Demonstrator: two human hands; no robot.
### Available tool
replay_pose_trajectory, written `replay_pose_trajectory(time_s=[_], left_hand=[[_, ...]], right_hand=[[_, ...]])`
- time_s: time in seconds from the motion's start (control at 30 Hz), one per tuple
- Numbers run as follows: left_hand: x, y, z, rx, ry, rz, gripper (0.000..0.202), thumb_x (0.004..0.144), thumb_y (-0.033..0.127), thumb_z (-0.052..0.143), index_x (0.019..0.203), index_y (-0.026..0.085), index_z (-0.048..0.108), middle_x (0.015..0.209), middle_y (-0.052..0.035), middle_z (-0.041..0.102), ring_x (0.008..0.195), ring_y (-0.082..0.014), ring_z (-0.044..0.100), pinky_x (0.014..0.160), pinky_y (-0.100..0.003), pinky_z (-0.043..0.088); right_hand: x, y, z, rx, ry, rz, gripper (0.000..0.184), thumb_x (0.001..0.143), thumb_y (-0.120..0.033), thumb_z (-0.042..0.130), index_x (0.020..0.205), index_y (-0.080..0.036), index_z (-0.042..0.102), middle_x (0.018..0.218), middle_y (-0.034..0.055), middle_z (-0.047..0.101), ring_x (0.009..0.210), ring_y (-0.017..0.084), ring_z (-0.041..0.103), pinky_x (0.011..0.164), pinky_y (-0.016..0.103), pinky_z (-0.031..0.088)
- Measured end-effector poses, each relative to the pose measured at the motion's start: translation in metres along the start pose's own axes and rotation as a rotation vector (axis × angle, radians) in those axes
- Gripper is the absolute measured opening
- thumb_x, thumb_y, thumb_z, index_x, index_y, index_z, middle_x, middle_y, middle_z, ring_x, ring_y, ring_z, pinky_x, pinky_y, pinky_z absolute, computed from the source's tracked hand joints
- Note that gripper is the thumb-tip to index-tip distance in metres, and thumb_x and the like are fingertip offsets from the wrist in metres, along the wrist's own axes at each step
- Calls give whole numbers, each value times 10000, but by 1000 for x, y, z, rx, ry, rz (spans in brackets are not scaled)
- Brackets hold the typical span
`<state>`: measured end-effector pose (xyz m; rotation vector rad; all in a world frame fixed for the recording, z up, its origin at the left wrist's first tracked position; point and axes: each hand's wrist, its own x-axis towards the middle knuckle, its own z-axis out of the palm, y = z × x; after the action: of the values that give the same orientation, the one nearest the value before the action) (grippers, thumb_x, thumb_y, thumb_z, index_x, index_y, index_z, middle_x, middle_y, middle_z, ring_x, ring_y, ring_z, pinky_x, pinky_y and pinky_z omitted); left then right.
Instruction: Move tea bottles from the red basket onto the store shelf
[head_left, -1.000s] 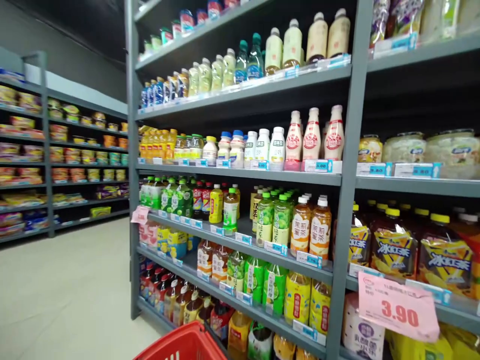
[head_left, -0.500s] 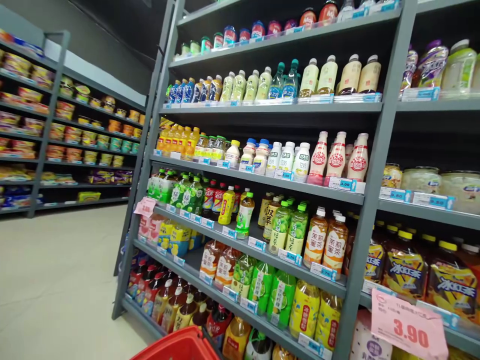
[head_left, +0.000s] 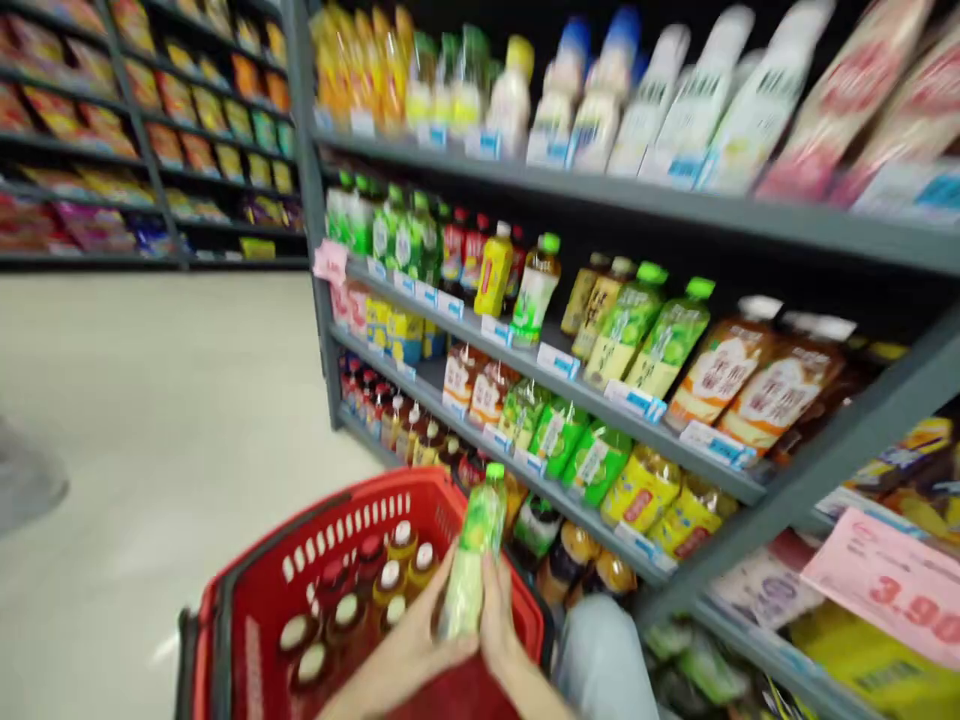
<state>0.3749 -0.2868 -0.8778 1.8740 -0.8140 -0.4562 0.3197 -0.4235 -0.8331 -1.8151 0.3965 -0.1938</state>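
Between my two hands is a green-capped bottle of green tea [head_left: 480, 530], tilted slightly, with a green and pale yellow label. My left hand [head_left: 431, 640] wraps its left side and lower end. Against its right side presses my right hand [head_left: 496, 610]. Both hands are over the red shopping basket [head_left: 300, 515]. Inside the basket, toward its left and middle, stand several dark bottles [head_left: 346, 612] with white, red and yellow caps. The bottoms of those bottles are hidden.
A drink shelf [head_left: 480, 330] runs along the right, holding several rows of bottles. Similar green tea bottles [head_left: 667, 335] stand on its middle level. A pink price sign [head_left: 892, 580] hangs at the lower right. My knee [head_left: 604, 660] is beside the basket. Pale floor [head_left: 225, 380] lies left.
The view has tipped down and come closer to the lower shelves. More of the basket shows, and both hands have come into view holding the green tea bottle.
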Motion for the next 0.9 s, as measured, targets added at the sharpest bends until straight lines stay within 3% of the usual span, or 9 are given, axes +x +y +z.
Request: replay_pose_trajectory(time_s=[0.1, 0.23, 0.37, 0.5, 0.73, 0.9], left_hand=[[-1, 23, 11, -286, -60, 51, 1244, 721, 636, 776, 1633, 268, 13, 1654, -109, 331, 1522, -326, 314, 1258, -496, 272], [6, 43, 20, -304, -59, 90, 1347, 671, 494, 876, 1627, 250, -41, 1675, -168, 251, 1540, -358, 253, 1261, -538, 225], [4, 40, 33, -271, -29, 177, 1457, 581, 453, 939, 1627, 212, -46, 1674, -226, 207, 1538, -380, 245, 1261, -534, 210], [1, 34, 39, -236, -11, 234, 1514, 549, 472, 952, 1620, 210, -85, 1669, -237, 214, 1520, -382, 290, 1261, -521, 218], [-2, 32, 38, -217, 6, 221, 1458, 610, 463, 927, 1617, 226, -100, 1638, -218, 315, 1478, -366, 386, 1230, -516, 300], [0, 33, 36, -225, -6, 198, 1427, 637, 462, 911, 1618, 219, -96, 1642, -218, 305, 1478, -363, 387, 1221, -514, 320]], right_hand=[[0, 21, -10, 307, 135, 13, 702, 952, -723, 279, 1177, -179, 662, 1239, 125, 679, 1166, 289, 622, 1026, 436, 496], [-4, 29, -27, 391, 182, -58, 661, 931, -727, 392, 1124, -163, 677, 1162, 115, 712, 1142, 251, 634, 1043, 390, 473], [-10, 32, -37, 433, 135, -138, 631, 944, -695, 424, 1123, -148, 683, 1166, 121, 716, 1061, 238, 667, 995, 373, 500], [-13, 35, -39, 423, 100, -128, 670, 953, -710, 391, 1160, -139, 674, 1125, 130, 730, 1058, 248, 672, 965, 380, 516], [-14, 31, -36, 440, 65, -110, 703, 941, -748, 368, 1186, -166, 678, 1053, 110, 747, 1044, 239, 683, 898, 356, 545], [-9, 40, -33, 475, 63, -82, 737, 975, -729, 259, 1136, -157, 695, 1031, 99, 743, 971, 211, 690, 867, 333, 543]])
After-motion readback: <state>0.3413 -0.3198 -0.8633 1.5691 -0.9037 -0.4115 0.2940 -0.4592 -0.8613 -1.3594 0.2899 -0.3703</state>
